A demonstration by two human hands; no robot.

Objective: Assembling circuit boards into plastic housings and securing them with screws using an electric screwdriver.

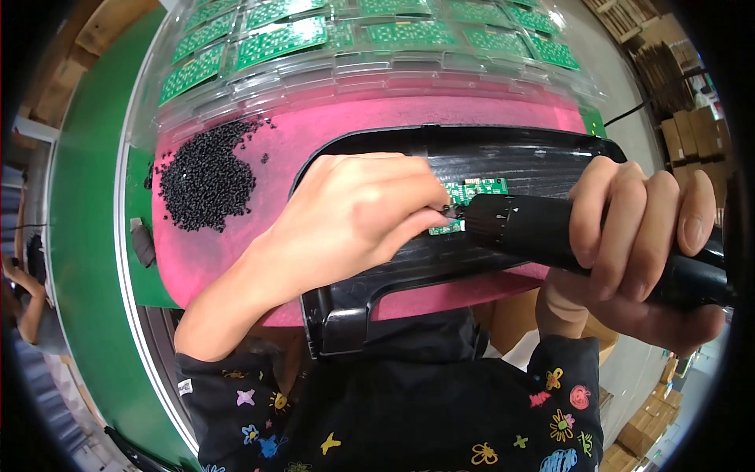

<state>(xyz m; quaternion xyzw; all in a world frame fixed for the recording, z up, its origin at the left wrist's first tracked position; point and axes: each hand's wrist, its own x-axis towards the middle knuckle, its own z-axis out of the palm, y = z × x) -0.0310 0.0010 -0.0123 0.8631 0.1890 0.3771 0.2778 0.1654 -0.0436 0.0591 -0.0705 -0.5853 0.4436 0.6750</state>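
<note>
Two bare hands [370, 197] and one black cylindrical power tool [527, 224] show at centre and right, with one black plastic shell [543, 169] holding one green circuit board [493, 187]. Left of centre lies one pile of small black pieces [206, 179], too many to count. Across the top, at least eight green circuit boards [281, 41] sit in clear plastic.

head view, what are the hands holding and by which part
The right hand grips the black cylindrical tool by its body, behind the front collar. The left hand is curled just ahead of that collar; whether it holds anything cannot be told.
</note>
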